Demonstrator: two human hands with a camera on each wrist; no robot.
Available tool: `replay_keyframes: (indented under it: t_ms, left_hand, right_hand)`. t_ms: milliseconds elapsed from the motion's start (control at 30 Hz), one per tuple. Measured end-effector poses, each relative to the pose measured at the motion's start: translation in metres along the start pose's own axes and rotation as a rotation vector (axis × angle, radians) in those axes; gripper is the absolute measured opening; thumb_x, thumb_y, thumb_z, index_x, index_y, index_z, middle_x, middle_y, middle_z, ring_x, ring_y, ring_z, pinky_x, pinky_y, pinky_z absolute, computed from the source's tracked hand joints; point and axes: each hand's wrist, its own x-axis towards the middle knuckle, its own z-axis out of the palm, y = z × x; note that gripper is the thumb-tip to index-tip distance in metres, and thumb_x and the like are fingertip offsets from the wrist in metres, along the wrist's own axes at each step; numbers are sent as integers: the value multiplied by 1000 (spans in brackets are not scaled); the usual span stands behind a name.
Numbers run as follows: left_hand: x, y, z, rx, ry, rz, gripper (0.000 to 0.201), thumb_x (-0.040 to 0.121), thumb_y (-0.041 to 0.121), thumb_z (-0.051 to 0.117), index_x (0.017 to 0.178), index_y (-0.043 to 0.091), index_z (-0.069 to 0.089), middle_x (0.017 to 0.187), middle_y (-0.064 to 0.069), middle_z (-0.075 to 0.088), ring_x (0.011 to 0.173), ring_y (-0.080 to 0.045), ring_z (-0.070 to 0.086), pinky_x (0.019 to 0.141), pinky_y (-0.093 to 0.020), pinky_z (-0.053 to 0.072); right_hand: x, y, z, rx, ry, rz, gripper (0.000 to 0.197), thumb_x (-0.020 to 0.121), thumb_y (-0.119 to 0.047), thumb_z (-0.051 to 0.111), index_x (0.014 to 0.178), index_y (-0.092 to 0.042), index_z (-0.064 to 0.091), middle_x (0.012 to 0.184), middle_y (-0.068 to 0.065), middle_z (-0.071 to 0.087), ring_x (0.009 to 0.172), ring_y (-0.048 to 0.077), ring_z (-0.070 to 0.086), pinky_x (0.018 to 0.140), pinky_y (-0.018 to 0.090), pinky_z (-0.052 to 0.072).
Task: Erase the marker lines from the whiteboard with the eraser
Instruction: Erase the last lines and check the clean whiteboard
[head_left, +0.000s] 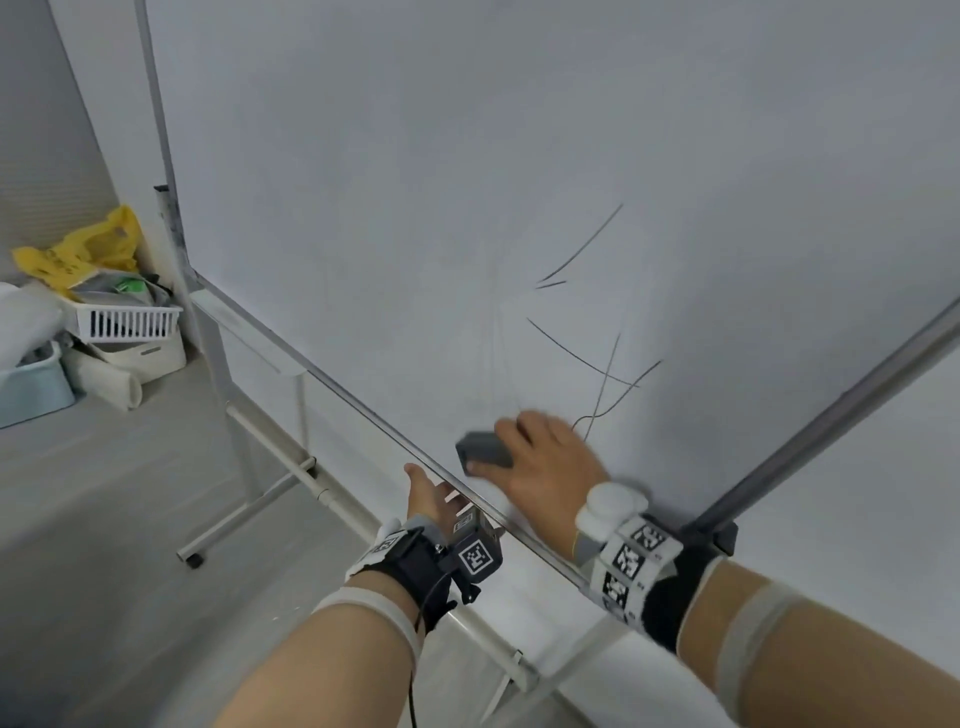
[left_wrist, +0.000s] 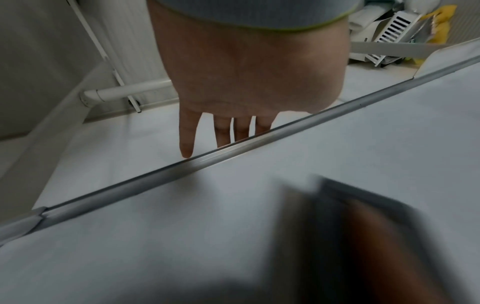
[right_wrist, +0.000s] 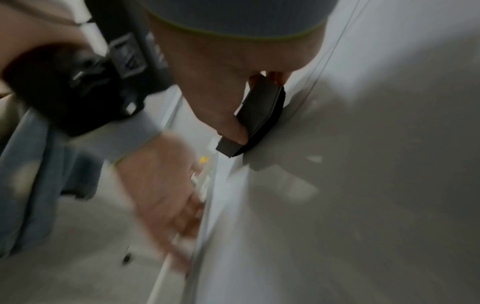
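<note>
A tilted whiteboard fills the head view, with thin black marker lines at its lower middle. My right hand grips a dark grey eraser and holds it flat against the board, just left of the lowest lines. In the right wrist view the eraser lies pinched between thumb and fingers, its felt on the board. My left hand reaches behind the board's metal edge with straight fingers; their tips are hidden by the frame.
The board stands on a white wheeled stand. On the floor at the left sit white baskets, a yellow bag and a pale blue bin. A second grey frame bar crosses at the right.
</note>
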Motion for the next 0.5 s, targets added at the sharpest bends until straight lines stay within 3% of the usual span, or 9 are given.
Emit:
replay_keyframes:
  t_ms: [100, 200, 267, 333, 400, 500]
  left_hand:
    - [5, 3, 2, 18, 26, 18, 100, 79, 89, 19, 135, 13, 51, 137, -18, 59, 122, -40, 58, 107, -67, 37]
    - [16, 5, 1, 41, 46, 54, 103, 78, 89, 22, 137, 11, 54, 133, -19, 62, 118, -39, 62, 107, -66, 38]
    - [-2, 10, 6, 101, 73, 5, 104, 78, 89, 24, 137, 9, 55, 134, -19, 61, 113, -37, 63, 107, -62, 39]
    - [-35, 21, 18, 190, 153, -6, 97, 87, 82, 27, 141, 5, 51, 138, -19, 58, 116, -36, 61, 103, -48, 44]
    - [-66, 38, 27, 326, 257, 101, 84, 97, 68, 30, 146, 1, 44, 140, -19, 55, 122, -36, 55, 94, -41, 44]
    - [-96, 56, 35, 511, 199, 292, 72, 96, 64, 41, 125, 0, 59, 115, -13, 65, 95, -29, 62, 80, -37, 51]
  right_hand:
    - [55, 41, -59, -46, 215, 141, 61, 76, -9, 57, 129, -38, 64, 117, 9, 49, 103, 33, 43, 83, 43, 36]
    - [97, 81, -114, -86, 405, 346, 66, 74, -9, 63, 130, -45, 62, 117, 9, 52, 102, 31, 42, 79, 42, 33]
    - [103, 88, -124, -118, 448, 384, 69, 73, -9, 63, 131, -46, 59, 118, 9, 53, 102, 31, 42, 79, 41, 31]
    - [91, 79, -113, -125, 429, 360, 71, 74, -7, 59, 134, -44, 58, 120, 9, 53, 104, 32, 42, 81, 42, 32]
    - [63, 57, -88, -68, 327, 270, 66, 79, -9, 49, 137, -40, 58, 122, 11, 53, 107, 35, 44, 85, 45, 36]
    - [12, 21, -48, 27, 71, 139, 62, 76, -11, 58, 132, -34, 61, 119, 9, 52, 107, 36, 47, 89, 48, 44]
